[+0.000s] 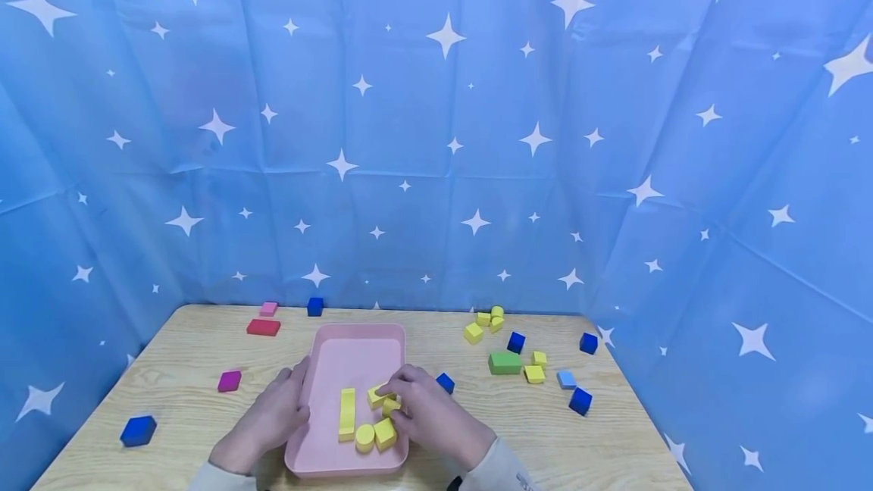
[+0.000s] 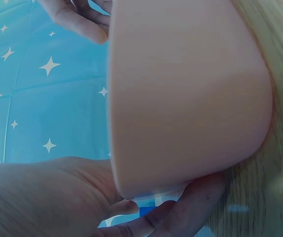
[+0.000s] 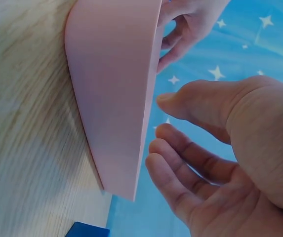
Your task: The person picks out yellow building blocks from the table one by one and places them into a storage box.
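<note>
A pink tray (image 1: pixel 361 354) stands on the wooden table, with several yellow blocks in its near half. Among them are a long block (image 1: pixel 347 414), a round one (image 1: pixel 364 438) and a cube (image 1: pixel 385 434). My left hand (image 1: pixel 278 409) grips the tray's left side, thumb at the rim and fingers along the outer wall. Over the tray's right side is my right hand (image 1: pixel 436 415), its fingers above a yellow block (image 1: pixel 377 398). In the right wrist view, thumb and fingertips (image 3: pixel 163 132) stand apart, with nothing visible between them.
Blue (image 1: pixel 139 431), magenta (image 1: pixel 229 380), red (image 1: pixel 263 326) and pink (image 1: pixel 269 308) blocks lie left of the tray. To the right are a green block (image 1: pixel 505 363), yellow blocks (image 1: pixel 474 333) and several blue blocks (image 1: pixel 580 401). A starry blue curtain (image 1: pixel 409 135) hangs behind the table.
</note>
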`<action>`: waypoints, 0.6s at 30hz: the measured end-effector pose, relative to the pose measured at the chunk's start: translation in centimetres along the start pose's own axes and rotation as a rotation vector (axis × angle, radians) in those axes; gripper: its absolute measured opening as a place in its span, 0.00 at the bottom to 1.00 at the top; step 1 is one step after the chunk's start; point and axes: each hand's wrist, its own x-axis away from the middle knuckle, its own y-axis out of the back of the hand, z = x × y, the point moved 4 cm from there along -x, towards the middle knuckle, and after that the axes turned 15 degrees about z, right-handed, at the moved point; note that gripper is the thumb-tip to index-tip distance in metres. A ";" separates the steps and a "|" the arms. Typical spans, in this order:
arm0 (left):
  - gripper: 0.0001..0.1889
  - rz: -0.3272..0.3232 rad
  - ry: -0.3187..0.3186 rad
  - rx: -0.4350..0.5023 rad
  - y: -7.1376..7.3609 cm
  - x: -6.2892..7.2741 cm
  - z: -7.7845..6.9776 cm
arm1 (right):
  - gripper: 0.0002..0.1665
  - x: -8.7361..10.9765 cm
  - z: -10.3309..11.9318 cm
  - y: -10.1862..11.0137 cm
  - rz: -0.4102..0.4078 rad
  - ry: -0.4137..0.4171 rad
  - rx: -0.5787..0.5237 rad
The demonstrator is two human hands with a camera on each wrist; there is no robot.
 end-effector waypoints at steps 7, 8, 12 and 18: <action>0.45 0.007 0.017 -0.001 -0.1 -0.1 0.0 | 0.20 0.4 0.0 0.1 -0.017 0.009 0.000; 0.46 0.006 0.017 -0.002 -0.1 -0.1 0.0 | 0.20 0.4 0.0 0.2 -0.023 0.012 0.004; 0.45 0.007 0.015 0.000 -0.1 -0.1 0.0 | 0.19 0.5 -0.2 0.3 -0.040 0.014 0.005; 0.45 0.008 0.016 0.016 0.0 -0.1 0.0 | 0.19 0.9 -0.7 0.5 -0.061 0.003 -0.026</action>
